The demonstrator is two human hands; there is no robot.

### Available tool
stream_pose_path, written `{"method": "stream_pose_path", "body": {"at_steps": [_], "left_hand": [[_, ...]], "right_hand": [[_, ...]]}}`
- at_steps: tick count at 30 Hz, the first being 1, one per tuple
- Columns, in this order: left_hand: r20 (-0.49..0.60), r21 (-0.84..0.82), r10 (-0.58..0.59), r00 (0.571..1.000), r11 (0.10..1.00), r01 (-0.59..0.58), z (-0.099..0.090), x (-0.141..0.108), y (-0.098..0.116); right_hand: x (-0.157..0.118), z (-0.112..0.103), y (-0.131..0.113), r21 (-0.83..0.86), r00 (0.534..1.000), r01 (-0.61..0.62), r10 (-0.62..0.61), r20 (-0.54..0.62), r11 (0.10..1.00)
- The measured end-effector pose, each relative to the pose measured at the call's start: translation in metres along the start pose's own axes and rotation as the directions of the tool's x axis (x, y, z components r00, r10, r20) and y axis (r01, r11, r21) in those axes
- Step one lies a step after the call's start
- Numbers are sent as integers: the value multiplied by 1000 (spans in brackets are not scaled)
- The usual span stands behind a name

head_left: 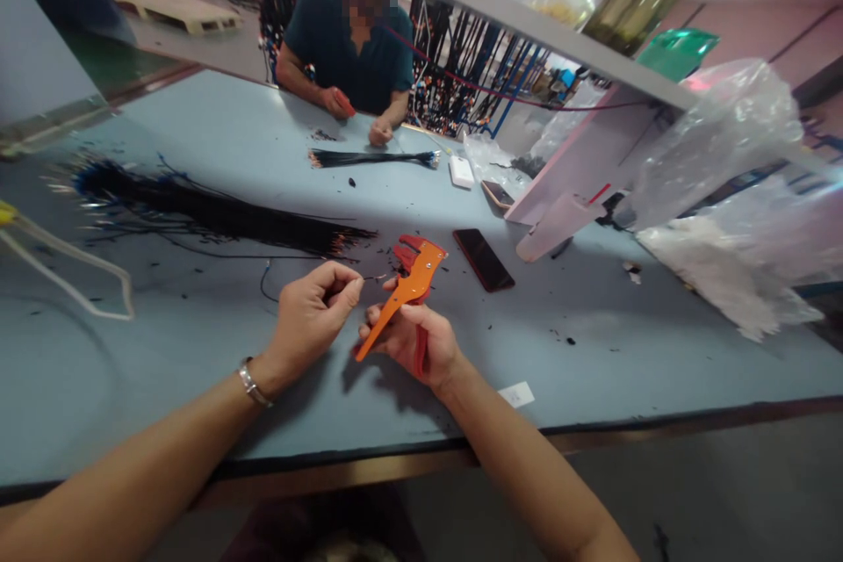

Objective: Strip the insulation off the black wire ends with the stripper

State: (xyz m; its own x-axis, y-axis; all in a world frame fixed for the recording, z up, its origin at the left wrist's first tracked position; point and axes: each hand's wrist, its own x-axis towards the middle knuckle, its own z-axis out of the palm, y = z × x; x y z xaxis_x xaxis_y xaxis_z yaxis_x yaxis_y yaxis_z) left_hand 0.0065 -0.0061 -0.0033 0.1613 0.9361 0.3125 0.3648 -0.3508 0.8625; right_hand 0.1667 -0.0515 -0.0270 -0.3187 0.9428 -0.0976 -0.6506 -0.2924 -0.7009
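Observation:
Between the thumb and fingers of my left hand (313, 316) is the end of a thin black wire (265, 283), which loops out behind the hand onto the table. My right hand (418, 338) is wrapped round an orange and red wire stripper (420, 272), its jaws pointing up and away from me. The wire tip sticks out towards the tool and does not appear to be between its jaws. Just beyond my hands lies a long bundle of black wires (217, 209) with copper-coloured ends on the right.
Across the table (593, 378) sits a person (356, 53) holding a red tool, near a smaller wire bundle (375, 159). A black phone (483, 259), a white box (461, 172) and plastic bags (724, 140) lie to the right. A shelf (527, 18) crosses above.

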Motion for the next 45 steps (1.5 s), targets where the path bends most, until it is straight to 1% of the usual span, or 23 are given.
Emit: {"method": "stream_pose_path", "body": {"at_steps": [3, 5, 10, 12, 16, 18, 24, 26, 27, 29, 31, 33, 35, 37, 40, 43, 45], "left_hand": [[-21, 51, 33, 999, 998, -31, 0, -1, 1], [-28, 85, 50, 998, 995, -47, 0, 0, 1], [-33, 115, 54, 998, 992, -50, 1, 1, 1], [-40, 114, 49, 998, 992, -45, 2, 1, 2], [-59, 103, 64, 996, 993, -57, 2, 0, 3], [-71, 95, 91, 993, 992, -84, 1, 0, 3], [-91, 117, 153, 984, 983, -142, 2, -1, 1], [-94, 134, 172, 981, 978, -159, 3, -2, 0], [-97, 144, 190, 977, 974, -175, 4, -2, 0], [-104, 159, 236, 966, 963, -218, 5, -3, -1], [-110, 167, 281, 953, 951, -261, 5, -5, 0], [-127, 174, 312, 942, 941, -289, 4, -6, 0], [-142, 169, 323, 936, 939, -298, 4, -7, -1], [-143, 127, 319, 937, 945, -302, 4, -7, -2], [-112, 9, 289, 951, 957, -290, 6, -8, -5], [-80, -96, 263, 962, 958, -270, 6, -7, -6], [-65, -145, 254, 965, 954, -261, 6, -6, -7]], "right_hand": [[1, 1, 2, -20, 999, -11, 11, 48, 1000], [1, 1, 3, -51, 999, -7, 9, 53, 999], [2, 0, 8, -198, 998, 51, -58, -32, 979], [2, 1, 7, -267, 994, 80, -97, -51, 960], [0, 6, 1, -383, 989, 123, -146, -29, 915], [0, 9, -3, -445, 989, 114, -144, -33, 888], [-1, 13, -6, -597, 980, 70, -167, -109, 799], [-1, 14, -5, -691, 971, 74, -209, -113, 719], [-2, 15, -5, -751, 964, 77, -240, -111, 656], [-3, 17, -4, -866, 947, 82, -310, -88, 494], [-4, 19, -3, -941, 923, 95, -383, -39, 324], [-3, 19, 0, -978, 887, 132, -459, 44, 162], [-2, 17, 2, -985, 837, 172, -528, 144, 4], [0, 14, 5, -974, 786, 188, -575, 227, -127], [1, 9, 5, -948, 737, 169, -604, 303, -270], [-1, 6, 2, -911, 708, 132, -606, 362, -391], [-3, 5, -1, -887, 690, 114, -606, 395, -448]]}}
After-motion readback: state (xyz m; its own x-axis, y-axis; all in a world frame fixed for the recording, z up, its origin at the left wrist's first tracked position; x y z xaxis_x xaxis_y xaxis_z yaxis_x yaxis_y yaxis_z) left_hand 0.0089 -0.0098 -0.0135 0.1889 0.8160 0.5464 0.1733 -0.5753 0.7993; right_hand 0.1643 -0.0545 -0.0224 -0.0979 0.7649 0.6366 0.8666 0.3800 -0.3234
